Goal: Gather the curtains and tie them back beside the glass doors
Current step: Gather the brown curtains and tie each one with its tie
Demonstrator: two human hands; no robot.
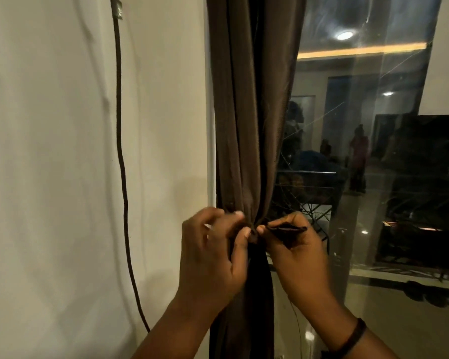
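Note:
A brown curtain (252, 104) hangs gathered into a narrow bunch at the left edge of the glass door (360, 141). At about waist height it is cinched by a dark tie-back (254, 238) with a small knot. My left hand (213, 252) pinches the tie at the knot from the left. My right hand (296, 252) pinches the other dark end of the tie (287, 228), which sticks out to the right between its fingers. Below the knot the curtain falls dark and narrow between my forearms.
A white wall (62, 151) fills the left side, with a dark cord (119, 125) hanging down it from a small clip near the top. The glass reflects a lit room, ceiling lights and a person standing. A dark band circles my right wrist (353, 335).

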